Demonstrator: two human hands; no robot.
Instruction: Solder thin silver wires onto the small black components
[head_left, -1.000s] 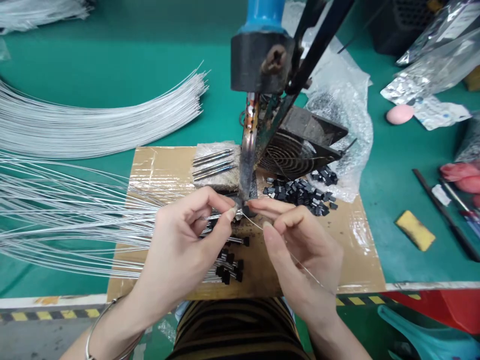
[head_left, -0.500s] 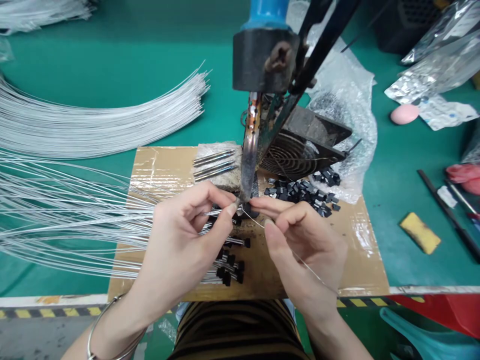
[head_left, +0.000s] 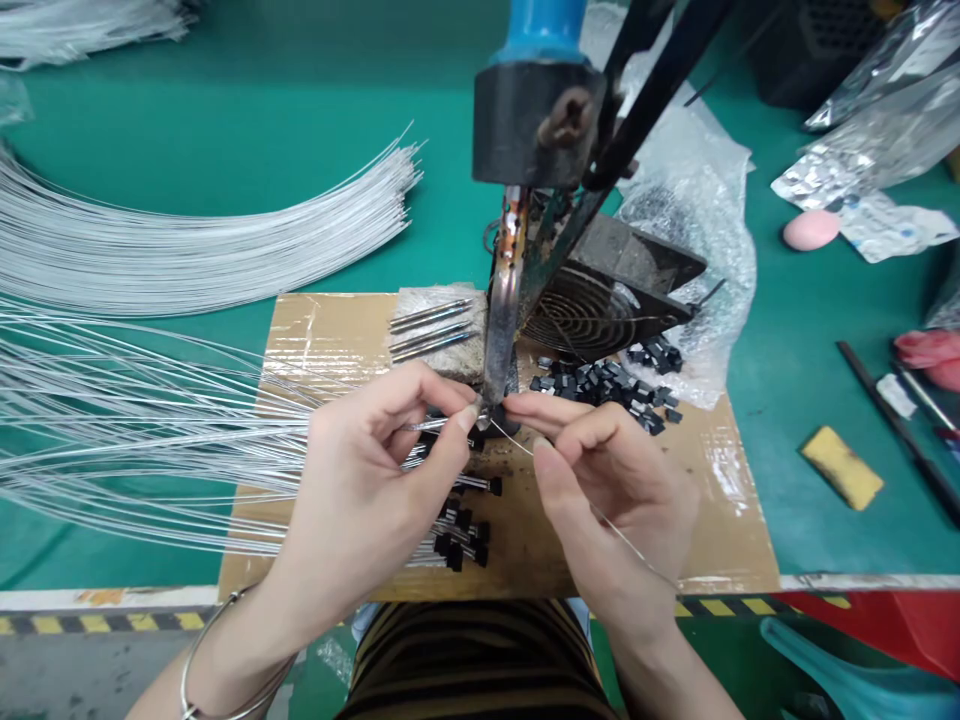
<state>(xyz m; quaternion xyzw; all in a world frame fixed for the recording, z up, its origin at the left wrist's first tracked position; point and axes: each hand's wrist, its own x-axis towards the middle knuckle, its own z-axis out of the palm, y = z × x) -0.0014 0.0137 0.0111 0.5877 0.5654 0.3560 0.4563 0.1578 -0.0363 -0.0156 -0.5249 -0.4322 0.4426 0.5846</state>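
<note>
My left hand (head_left: 375, 475) pinches a thin silvery-white cable (head_left: 421, 426) near its end, thumb against forefinger. Right below those fingertips' far side stands the tip of a fixed soldering iron (head_left: 501, 325), pointing down. My right hand (head_left: 619, 495) is closed around a fine solder wire (head_left: 514, 441), whose end reaches the spot under the iron's tip. Its forefinger rests close to the tip, beside a small black piece. Fingers partly hide the cable end, so the exact contact there cannot be made out.
Cables with black connectors (head_left: 450, 550) lie below my left hand. Loose black connectors (head_left: 607, 385) are heaped before a dark fan (head_left: 592, 310). Spare metal tips (head_left: 431, 330) lie on a pad, all on cardboard (head_left: 712, 520). A cable bundle (head_left: 225, 255) and yellow sponge (head_left: 841, 467) flank it.
The whole view shifts slightly to the right. Both hands keep the same grip at the iron's tip, with hardly any other movement visible.
</note>
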